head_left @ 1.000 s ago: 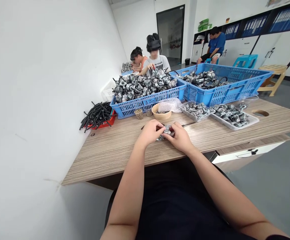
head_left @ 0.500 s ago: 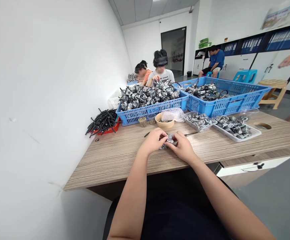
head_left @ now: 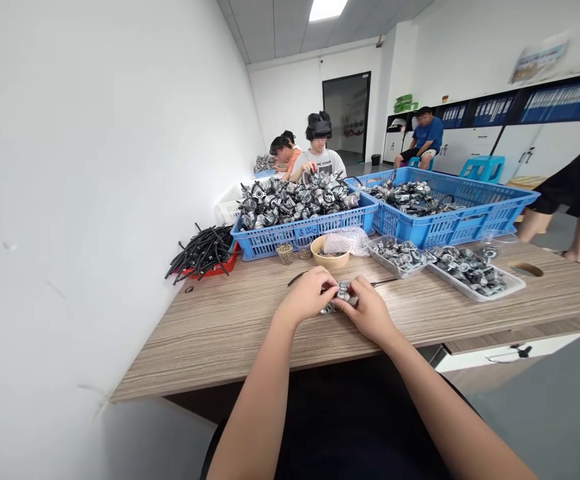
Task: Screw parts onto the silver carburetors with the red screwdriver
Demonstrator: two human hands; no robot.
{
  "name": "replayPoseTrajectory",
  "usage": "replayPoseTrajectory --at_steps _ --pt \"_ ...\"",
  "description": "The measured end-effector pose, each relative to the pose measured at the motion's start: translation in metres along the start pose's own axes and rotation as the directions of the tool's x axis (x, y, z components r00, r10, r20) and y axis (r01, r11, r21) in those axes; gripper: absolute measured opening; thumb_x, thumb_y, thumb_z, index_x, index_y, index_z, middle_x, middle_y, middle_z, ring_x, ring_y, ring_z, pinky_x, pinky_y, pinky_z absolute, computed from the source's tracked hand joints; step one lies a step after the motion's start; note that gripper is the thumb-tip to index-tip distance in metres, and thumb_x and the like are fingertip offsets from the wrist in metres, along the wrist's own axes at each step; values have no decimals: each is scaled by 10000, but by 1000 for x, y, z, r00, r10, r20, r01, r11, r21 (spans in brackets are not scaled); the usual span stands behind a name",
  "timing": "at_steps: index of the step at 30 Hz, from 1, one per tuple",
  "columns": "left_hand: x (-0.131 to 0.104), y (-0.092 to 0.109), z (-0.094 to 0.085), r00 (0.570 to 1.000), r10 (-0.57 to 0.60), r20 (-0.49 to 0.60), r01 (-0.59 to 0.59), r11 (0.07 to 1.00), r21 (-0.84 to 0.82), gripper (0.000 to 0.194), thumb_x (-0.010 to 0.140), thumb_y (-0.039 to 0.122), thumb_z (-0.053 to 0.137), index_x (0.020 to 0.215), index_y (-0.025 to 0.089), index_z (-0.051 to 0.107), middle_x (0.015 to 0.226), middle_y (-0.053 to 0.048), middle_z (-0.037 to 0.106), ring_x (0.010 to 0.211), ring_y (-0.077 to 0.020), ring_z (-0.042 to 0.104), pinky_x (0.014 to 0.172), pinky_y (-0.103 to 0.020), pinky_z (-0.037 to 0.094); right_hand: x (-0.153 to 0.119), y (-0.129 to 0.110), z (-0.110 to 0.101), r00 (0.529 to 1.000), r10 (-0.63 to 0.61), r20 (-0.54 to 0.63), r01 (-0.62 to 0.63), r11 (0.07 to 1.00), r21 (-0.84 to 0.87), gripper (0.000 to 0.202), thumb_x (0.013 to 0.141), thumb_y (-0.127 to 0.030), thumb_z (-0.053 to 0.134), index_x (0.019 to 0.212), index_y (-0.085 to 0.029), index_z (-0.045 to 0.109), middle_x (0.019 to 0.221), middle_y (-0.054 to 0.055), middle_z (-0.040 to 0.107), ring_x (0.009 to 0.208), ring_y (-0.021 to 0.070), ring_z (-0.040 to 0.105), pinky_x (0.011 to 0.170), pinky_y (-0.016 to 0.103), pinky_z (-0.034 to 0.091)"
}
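Observation:
Both my hands meet over the table around a small silver metal part (head_left: 343,292) that resembles a carburetor. My left hand (head_left: 311,293) has its fingers closed on the part's left side. From the right, my right hand (head_left: 367,308) pinches the same part with thumb and fingers. Much of the part is covered by my fingers. A black tube end (head_left: 296,278) sticks out beyond my left hand. Past my right hand lies a thin dark rod, perhaps a screwdriver shaft (head_left: 384,282). Behind my hands stands a tan bowl (head_left: 331,261) with small pieces inside.
A blue crate (head_left: 300,232) heaped with metal parts stands behind, beside another blue crate (head_left: 450,223). Black hoses (head_left: 203,250) fill a red basket at the left. Trays of parts (head_left: 403,257) sit at the right, and small cups (head_left: 285,253) near the bowl. Co-workers sit beyond.
The view has tilted up slightly, so the table sits lower. My hands keep their hold on the metal part. At the right, a standing person has come further into view.

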State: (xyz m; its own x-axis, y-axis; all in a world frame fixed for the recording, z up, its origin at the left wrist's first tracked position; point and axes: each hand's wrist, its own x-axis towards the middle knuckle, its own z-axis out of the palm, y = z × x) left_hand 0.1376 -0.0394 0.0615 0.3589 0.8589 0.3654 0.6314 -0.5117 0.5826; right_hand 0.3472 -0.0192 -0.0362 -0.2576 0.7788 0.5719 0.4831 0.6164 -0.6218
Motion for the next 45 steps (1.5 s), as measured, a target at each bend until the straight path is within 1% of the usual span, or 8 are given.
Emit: replayPoseTrajectory --at_steps 15,23,25,28,33,38,41,45 --pt "0 -6 20 956 -267 -123 244 954 -173 99 927 191 917 831 190 891 883 -61 844 842 -227 773 805 -347 589 -1 -7 0 999 51 9 -51 999 8 355 1110 -581 716 994 -252 653 1017 58 653 911 257 654 802 390 563" --pt "5 -2 9 981 -192 -6 187 962 -198 156 944 145 800 858 224 903 917 -73 819 925 -251 772 811 -361 558 -3 -10 -1 994 105 25 -105 994 18 196 1074 -412 745 983 -259 665 1030 61 672 902 253 670 782 383 590" --pt "6 -1 4 988 -157 15 157 972 -174 175 954 151 777 874 235 908 914 -74 807 894 -244 764 790 -359 552 -6 -9 2 992 123 29 -124 992 15 97 1050 -346 755 1076 -268 702 1088 70 696 950 260 698 818 388 612" --pt "7 -4 -3 994 -106 22 108 981 -158 183 942 132 766 871 240 896 919 -74 789 845 -225 752 746 -343 550 -6 -10 6 987 157 45 -157 988 7 224 1021 -254 740 1241 -294 724 1179 84 713 1030 280 726 877 410 632" --pt "5 -22 -13 997 -76 -24 70 984 -166 172 927 122 794 854 248 886 910 -56 785 834 -210 765 741 -322 573 27 -15 2 956 195 220 -183 980 -74 223 950 -136 792 1126 -267 749 1118 63 713 1000 274 729 863 395 592" --pt "-6 -50 -14 962 -130 -241 86 979 -186 194 967 213 843 780 266 850 846 -29 784 772 -206 776 707 -314 618 86 -20 5 897 52 439 2 993 -122 392 895 -120 887 1249 -245 773 1188 55 749 1083 277 763 904 376 566" --pt "-11 -63 -18 938 -132 -321 93 987 -134 249 1008 238 797 765 276 838 796 -22 760 712 -202 765 649 -315 627 108 -19 17 873 -15 488 74 992 -103 435 869 -155 921 1268 -256 781 1181 47 757 1102 280 755 904 369 559" --pt "-14 -69 -23 919 -69 -389 44 996 -74 226 1039 235 754 831 281 830 827 -38 763 726 -210 777 649 -318 669 108 -9 33 874 -59 482 107 992 -73 413 925 -200 885 1314 -260 761 1195 56 752 1111 275 745 912 375 564"
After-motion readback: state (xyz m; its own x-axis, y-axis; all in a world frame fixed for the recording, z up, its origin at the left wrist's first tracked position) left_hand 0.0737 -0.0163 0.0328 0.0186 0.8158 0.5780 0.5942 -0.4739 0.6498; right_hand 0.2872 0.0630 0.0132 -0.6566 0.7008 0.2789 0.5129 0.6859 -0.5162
